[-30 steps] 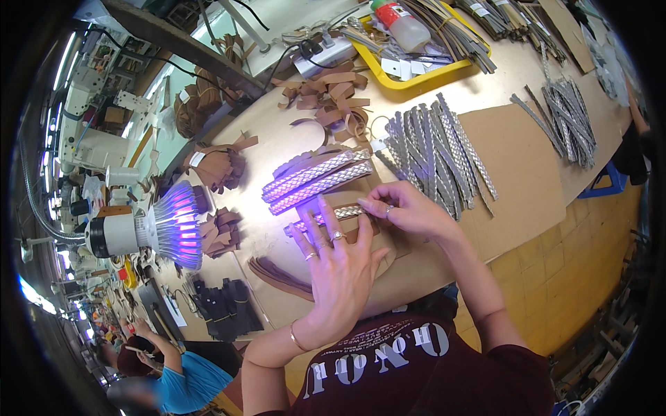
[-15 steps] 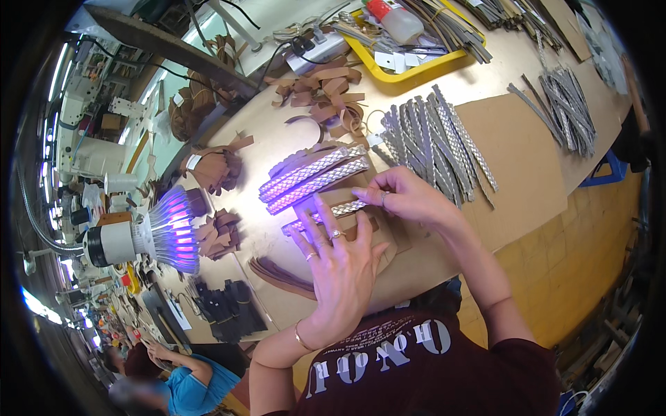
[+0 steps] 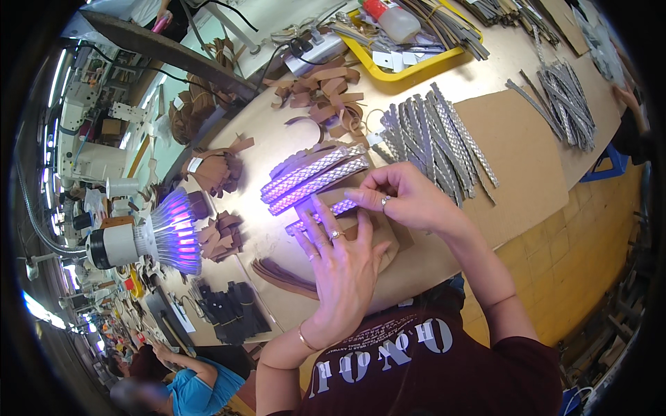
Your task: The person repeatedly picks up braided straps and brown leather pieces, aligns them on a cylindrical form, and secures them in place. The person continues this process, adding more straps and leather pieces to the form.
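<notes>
My left hand lies palm down with its fingers spread over a short silver braided strip. At the strip's right end, the thumb and forefinger of my right hand pinch it. Beneath both is a tan, rounded piece, mostly hidden by my left hand. Just beyond my fingertips, two longer braided strips lie side by side over brown pieces, tinted purple by the lamp light.
A lit lamp stands left of my hands. Brown strip bundles and a dark bundle lie around it. Grey braided strips rest on cardboard at right. Farther back is a yellow tray. A person in blue sits lower left.
My right fingertips have shifted slightly left along the short strip; my left hand stays flat. Another person's arm now shows at the right edge, and part of someone at the top left.
</notes>
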